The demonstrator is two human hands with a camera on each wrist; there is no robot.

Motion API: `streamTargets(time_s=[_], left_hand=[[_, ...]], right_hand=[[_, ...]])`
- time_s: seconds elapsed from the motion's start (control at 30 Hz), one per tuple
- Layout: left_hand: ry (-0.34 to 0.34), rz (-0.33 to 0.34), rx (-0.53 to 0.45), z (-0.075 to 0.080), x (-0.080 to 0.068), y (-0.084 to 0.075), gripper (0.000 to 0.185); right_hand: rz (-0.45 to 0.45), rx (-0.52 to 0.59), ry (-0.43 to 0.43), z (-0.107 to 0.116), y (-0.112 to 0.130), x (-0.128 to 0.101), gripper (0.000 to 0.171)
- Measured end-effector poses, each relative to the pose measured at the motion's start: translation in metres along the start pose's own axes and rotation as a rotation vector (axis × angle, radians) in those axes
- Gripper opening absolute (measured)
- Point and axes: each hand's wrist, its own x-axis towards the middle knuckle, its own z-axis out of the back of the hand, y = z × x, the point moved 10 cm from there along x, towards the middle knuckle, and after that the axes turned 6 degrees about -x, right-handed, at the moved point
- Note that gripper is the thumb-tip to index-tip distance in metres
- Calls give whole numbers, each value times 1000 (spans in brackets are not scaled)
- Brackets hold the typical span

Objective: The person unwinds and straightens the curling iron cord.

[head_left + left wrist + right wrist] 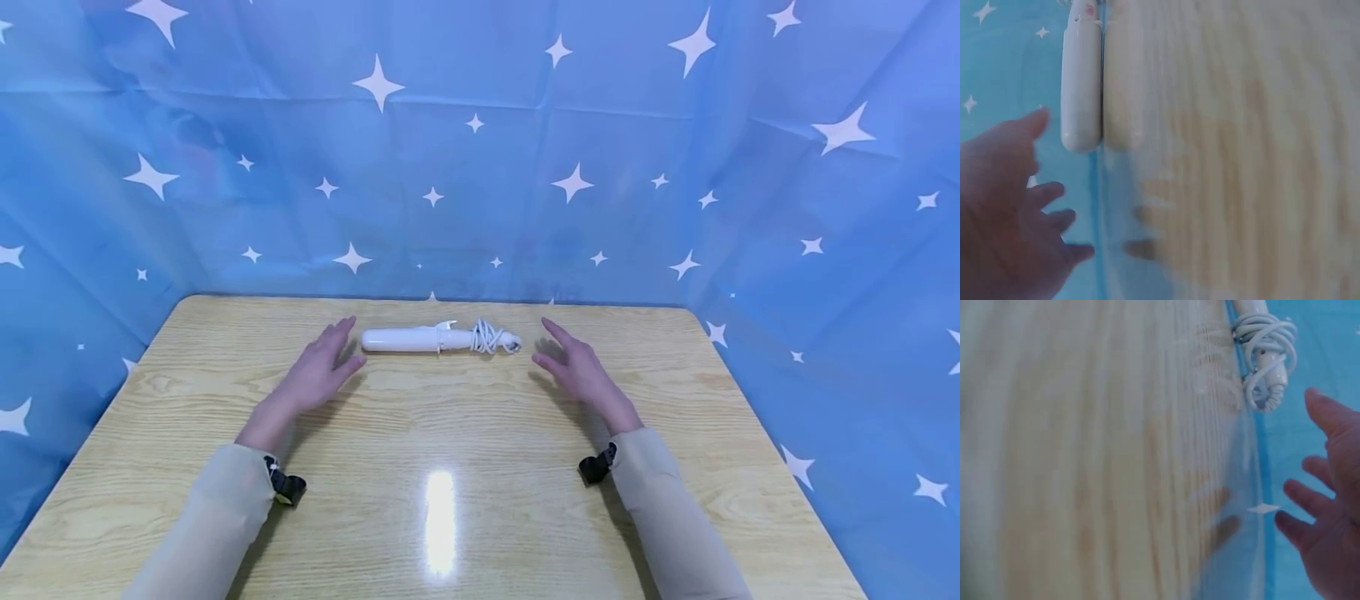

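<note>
Left grip (318, 367), right grip (576, 367) apart; white corded wand (405, 339) between.

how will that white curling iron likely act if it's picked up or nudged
The white curling iron should lift stiffly, being straight and hard-looking. Its smooth, rounded barrel may slip a little. It might start to roll, but the wound cord and raised lever would probably check that.

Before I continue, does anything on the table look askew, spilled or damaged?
Nothing stands out. The white curling iron lies on the tabletop, its cord wrapped around the handle; no spill or damage shows. The bright patch looks like glare.
</note>
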Motion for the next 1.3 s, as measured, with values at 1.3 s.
streamTargets(time_s=[1.3], left_hand=[[9, -27, -234, -22, 39, 17, 57]], right_hand=[[6, 254, 34, -41, -5, 35, 51]])
